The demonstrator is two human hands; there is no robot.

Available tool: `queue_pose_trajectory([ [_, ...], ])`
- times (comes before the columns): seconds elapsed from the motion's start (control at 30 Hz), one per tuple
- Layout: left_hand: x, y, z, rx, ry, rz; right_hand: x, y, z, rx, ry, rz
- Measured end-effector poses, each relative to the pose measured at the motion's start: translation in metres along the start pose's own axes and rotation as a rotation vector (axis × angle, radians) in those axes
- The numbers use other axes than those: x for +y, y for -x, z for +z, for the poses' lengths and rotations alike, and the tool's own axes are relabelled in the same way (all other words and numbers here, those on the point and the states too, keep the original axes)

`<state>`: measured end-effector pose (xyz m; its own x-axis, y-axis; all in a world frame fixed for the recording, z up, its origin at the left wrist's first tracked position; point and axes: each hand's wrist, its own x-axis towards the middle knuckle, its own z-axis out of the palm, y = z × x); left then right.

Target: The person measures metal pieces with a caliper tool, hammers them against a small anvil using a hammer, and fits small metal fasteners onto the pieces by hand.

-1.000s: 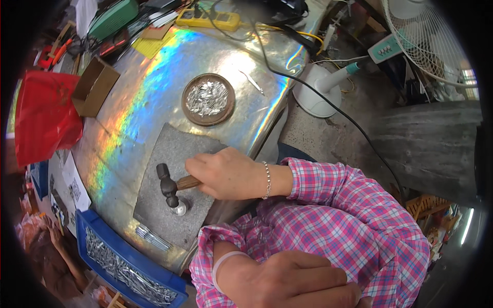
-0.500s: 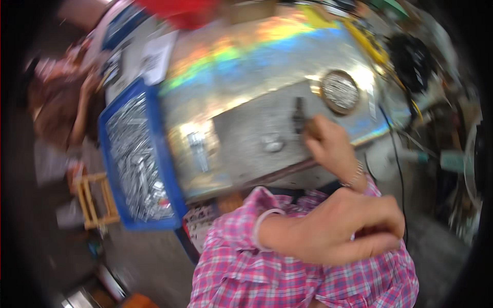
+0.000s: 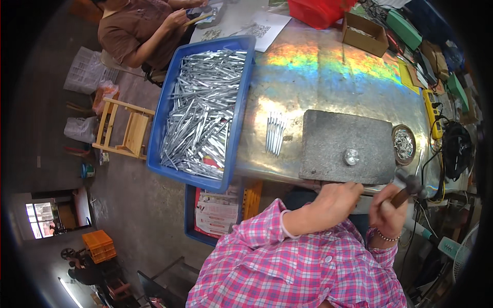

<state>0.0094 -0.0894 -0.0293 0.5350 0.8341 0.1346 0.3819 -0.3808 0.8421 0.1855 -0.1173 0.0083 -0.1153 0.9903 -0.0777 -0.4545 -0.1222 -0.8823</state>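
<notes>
My right hand (image 3: 386, 211) is closed around the wooden handle of a hammer (image 3: 409, 183), just off the front right corner of a dark grey slab (image 3: 339, 131). Beside it, my left hand (image 3: 336, 201) is at the slab's front edge with its fingers pinched together. Whatever those fingers hold, if anything, is too small to make out. On the slab, near its front, sits a small round shiny metal piece (image 3: 351, 157). To the left of the slab lies a row of several slim silver metal strips (image 3: 276, 133). A round dish (image 3: 394, 149) of small metal bits stands at the slab's right.
A blue tray (image 3: 246, 92) heaped with silver metal strips stands at the left. Behind it a person in brown (image 3: 120, 33) works at the table. A cardboard box (image 3: 365, 34), a red bag (image 3: 316, 11) and a yellow power strip (image 3: 434, 115) with cables line the far side. A fan (image 3: 465, 251) stands right.
The view has swung toward the left. My right hand has drawn back off the slab with the hammer. My left hand has moved from over my lap to the slab's front edge.
</notes>
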Motion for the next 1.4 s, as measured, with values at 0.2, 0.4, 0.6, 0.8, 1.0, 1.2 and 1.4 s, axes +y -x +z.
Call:
queue_pose_trajectory([
  [0.2, 0.003, 0.01, -0.01, -0.216, 0.211, -0.154, 0.017, -0.008, 0.025, 0.042, 0.347, 0.085],
  [0.4, -0.003, 0.063, -0.112, 0.057, 0.214, -0.017, 0.006, -0.022, -0.018, 0.331, 0.528, -0.049],
  [0.6, -0.071, 0.119, -0.213, 0.66, -0.166, -0.488, 0.021, -0.036, -0.046, 0.404, 0.543, -0.068],
  [0.8, -0.122, 0.13, -0.24, 0.533, -0.636, -0.629, 0.032, -0.04, -0.053, 0.383, 0.555, -0.058],
  [1.0, -0.141, 0.125, -0.238, 0.364, -0.927, -0.66, 0.03, -0.041, -0.052, 0.361, 0.619, -0.054],
  [1.2, -0.141, 0.122, -0.232, 0.251, -1.018, -0.579, 0.029, -0.041, -0.052, 0.335, 0.677, -0.054],
  [1.4, -0.124, 0.123, -0.23, 0.253, -1.033, -0.592, 0.023, -0.041, -0.044, 0.33, 0.635, 0.006],
])
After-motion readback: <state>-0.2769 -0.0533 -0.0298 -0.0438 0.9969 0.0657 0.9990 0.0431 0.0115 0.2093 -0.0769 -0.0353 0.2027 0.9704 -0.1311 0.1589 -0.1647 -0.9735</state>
